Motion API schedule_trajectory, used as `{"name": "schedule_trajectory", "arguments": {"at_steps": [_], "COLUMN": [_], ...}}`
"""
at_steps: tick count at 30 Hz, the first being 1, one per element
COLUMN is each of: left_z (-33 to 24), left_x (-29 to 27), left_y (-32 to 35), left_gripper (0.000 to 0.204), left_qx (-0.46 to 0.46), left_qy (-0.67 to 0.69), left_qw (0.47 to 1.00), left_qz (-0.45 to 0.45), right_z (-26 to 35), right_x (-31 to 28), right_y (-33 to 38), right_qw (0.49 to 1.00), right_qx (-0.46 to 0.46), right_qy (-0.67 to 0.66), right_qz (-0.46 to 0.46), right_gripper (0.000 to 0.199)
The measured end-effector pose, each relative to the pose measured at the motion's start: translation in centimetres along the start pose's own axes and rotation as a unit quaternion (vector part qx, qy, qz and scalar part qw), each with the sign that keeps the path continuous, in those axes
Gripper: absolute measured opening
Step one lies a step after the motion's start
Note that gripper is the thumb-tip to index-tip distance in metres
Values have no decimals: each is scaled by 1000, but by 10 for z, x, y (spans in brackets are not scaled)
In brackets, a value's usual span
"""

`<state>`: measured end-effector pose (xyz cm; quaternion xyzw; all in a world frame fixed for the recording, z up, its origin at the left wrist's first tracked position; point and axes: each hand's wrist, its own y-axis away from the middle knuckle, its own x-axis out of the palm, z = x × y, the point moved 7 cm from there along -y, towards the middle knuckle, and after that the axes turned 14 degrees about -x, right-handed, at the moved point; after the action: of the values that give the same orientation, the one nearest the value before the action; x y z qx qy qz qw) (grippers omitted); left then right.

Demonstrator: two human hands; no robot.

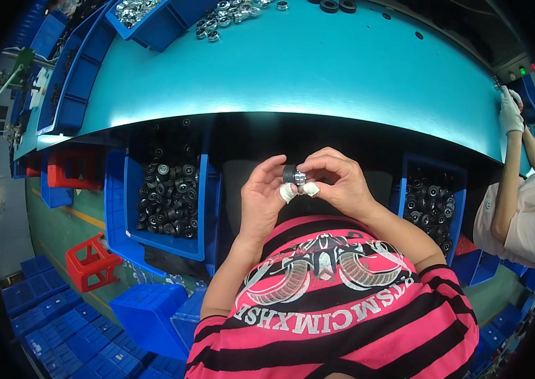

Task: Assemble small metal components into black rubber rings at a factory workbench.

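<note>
Just in front of the table's near edge, both hands meet at chest height. My left hand (258, 201) is closed on a small black rubber tyre (289, 173), pinched between fingers and thumb. My right hand (344, 183) grips a shiny chrome wheel hub (300, 178) that sits against the tyre's right side. How far the hub is inside the tyre I cannot tell. White wraps cover both thumbs, a left wrap (288, 192) and a right wrap (310, 189).
A blue bin (205, 202) of black wheels stands at the left, another blue bin (401, 189) at the right. On the turquoise table (292, 79) lie loose chrome hubs (224, 20), several black tyres (329, 6) and a hub-filled bin (165, 36). A co-worker's gloved hand (510, 114) is at the far right.
</note>
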<state>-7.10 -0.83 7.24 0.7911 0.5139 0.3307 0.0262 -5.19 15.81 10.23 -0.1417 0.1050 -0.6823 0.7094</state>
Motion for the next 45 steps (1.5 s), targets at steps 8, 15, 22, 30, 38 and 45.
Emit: {"name": "schedule_trajectory", "arguments": {"at_steps": [8,15,22,30,38,45], "left_z": [-25,-30,0,37,51,48], "left_x": [22,31,11,-1,-1,-11], "left_y": [8,12,-6,-16,-31,-49], "left_gripper": [49,47,43,42,37,28], "left_qx": [135,170,37,-96,-70,-44], "left_qy": [-306,-416,-208,-25,-81,-38], "left_qw": [937,882,976,994,994,998], "left_qz": [-102,-138,-46,40,-4,-21], "right_z": [-37,-60,-43,0,-3,-27], "right_x": [-1,-2,-9,-4,7,-16], "right_y": [19,33,26,13,10,17], "right_qw": [988,970,994,971,923,989], "right_qx": [51,138,52,-36,-133,24], "right_qy": [-131,-189,-72,233,359,147], "right_qz": [-59,-60,-70,-37,30,-24], "right_gripper": [31,32,30,29,17,35]}}
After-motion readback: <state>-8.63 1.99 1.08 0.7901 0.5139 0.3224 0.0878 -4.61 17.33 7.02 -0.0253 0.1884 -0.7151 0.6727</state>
